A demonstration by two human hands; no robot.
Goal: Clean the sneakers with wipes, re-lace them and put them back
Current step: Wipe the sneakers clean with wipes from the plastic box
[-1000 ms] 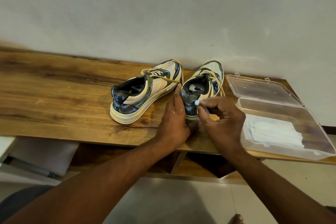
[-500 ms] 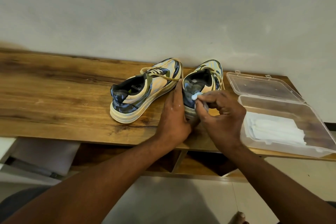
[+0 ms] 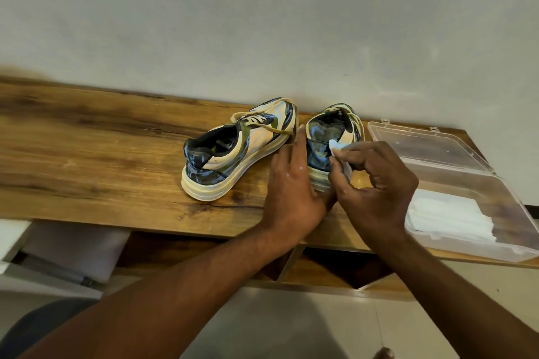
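While I watch through the head camera, the view looks down on both hands at the front edge of a wooden desk.

Desk: I see a wooden desk point(image 3: 87, 160) with dark grain, set against a pale wall point(image 3: 262, 23); open compartments show beneath its front edge.

Right sneaker: the sneaker being worked on point(image 3: 332, 140) stands on the desk with its heel toward me and its toe toward the wall, between my two hands. Its upper is cream with dark blue patches, and its sole is cream.

Left sneaker: the second sneaker point(image 3: 233, 154) lies just beside the first, on its left, angled so that the heel points to the lower left. Cream laces point(image 3: 253, 121) are threaded over its tongue, with a loose loop at the top.

Left hand: my left hand point(image 3: 291, 183) lies flat against the left side of the right sneaker, its fingers straight and together, pointing toward the wall, steadying the shoe.

Right hand: my right hand point(image 3: 376, 183) pinches a small white wipe point(image 3: 335, 145) between thumb and forefinger; the other fingers are curled. The wipe touches the heel collar of the right sneaker.

Wipe box: a clear plastic box point(image 3: 495, 248) sits at the right end of the desk, near my right hand, its hinged lid point(image 3: 423, 146) folded open toward the wall. A stack of white wipes point(image 3: 449, 218) lies inside the base.

Floor: pale tiles point(image 3: 262, 329) show below the desk.
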